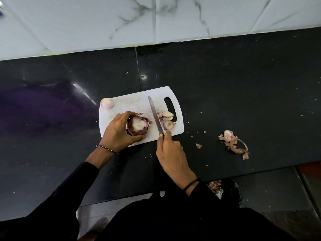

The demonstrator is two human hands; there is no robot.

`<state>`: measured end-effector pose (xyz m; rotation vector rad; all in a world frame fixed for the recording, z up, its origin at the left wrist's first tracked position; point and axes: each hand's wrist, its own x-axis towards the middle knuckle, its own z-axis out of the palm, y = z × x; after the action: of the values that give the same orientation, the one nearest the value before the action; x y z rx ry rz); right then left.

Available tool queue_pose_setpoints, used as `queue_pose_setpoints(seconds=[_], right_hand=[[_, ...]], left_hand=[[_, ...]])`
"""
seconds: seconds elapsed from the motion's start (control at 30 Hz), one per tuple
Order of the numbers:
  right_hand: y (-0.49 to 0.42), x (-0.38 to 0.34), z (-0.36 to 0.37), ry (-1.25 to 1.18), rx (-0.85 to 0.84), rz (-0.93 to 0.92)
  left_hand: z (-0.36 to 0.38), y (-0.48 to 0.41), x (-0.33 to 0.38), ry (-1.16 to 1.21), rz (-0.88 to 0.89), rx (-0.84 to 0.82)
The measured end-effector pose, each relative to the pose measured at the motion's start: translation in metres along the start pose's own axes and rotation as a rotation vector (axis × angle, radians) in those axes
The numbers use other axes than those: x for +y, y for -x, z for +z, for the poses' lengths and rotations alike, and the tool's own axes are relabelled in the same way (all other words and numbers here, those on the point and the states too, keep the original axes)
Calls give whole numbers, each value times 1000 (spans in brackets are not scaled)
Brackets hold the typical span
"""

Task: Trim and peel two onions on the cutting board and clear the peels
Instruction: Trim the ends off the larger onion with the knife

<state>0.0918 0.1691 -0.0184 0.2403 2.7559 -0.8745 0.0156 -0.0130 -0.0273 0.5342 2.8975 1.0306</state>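
Beyond black sleeves (pixel 69 188), fingers of the right hand (pixel 171 153) grip the knife (pixel 155 115). The left hand (pixel 118 131) clasps an onion (pixel 138 126). Peels (pixel 234 143) litter the dark surface (pixel 243 93), and a peeled onion (pixel 106 103) sits at the board (pixel 132 103) corner.

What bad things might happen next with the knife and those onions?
1. The knife lies close beside the onion that the left hand grips. A slip might nick those fingers.
2. The peeled onion sits at the far corner of the cutting board. It may roll off onto the counter.
3. The peels lie scattered near the counter's front edge, so a careless sweep might drop some on the floor.
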Motion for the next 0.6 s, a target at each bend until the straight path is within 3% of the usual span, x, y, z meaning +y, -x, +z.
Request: queue_pose_setpoints(seconds=[0.3,0.6], right_hand=[[0,-18,7,286,-49,-52],[2,0,-10,170,7,120]], left_hand=[[-4,7,-3,19,-79,27],[10,-2,11,7,-18,-21]])
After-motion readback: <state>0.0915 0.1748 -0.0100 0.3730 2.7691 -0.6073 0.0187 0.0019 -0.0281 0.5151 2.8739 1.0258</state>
